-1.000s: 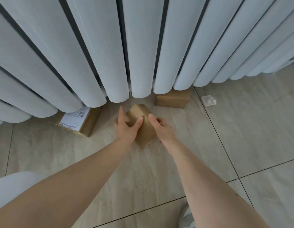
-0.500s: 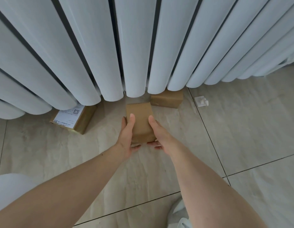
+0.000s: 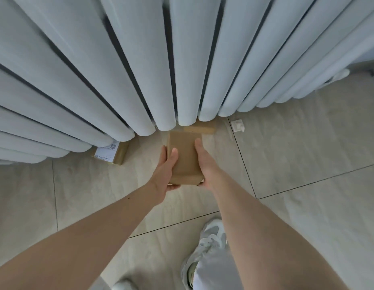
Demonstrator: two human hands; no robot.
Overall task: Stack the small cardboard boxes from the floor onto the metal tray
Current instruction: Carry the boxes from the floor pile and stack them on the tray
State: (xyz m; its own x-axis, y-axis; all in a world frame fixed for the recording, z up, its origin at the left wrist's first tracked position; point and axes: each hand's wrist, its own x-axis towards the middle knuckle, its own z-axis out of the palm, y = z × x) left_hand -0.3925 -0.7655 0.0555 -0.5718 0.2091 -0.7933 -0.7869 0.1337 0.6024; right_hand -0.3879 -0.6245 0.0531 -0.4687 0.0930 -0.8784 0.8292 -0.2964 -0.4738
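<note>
Curtain (image 3: 140,59) hangs to the tiled floor (image 3: 307,164). Two boxes lie at its hem: labelled box (image 3: 110,151) to the left, far box (image 3: 199,128) partly under the folds. Held box (image 3: 185,158) is clear of the floor, left hand (image 3: 166,170) and right hand (image 3: 203,162) curled round opposite sides. Tray not in view. Risk: side pressure alone may let the box slip in transit.
</note>
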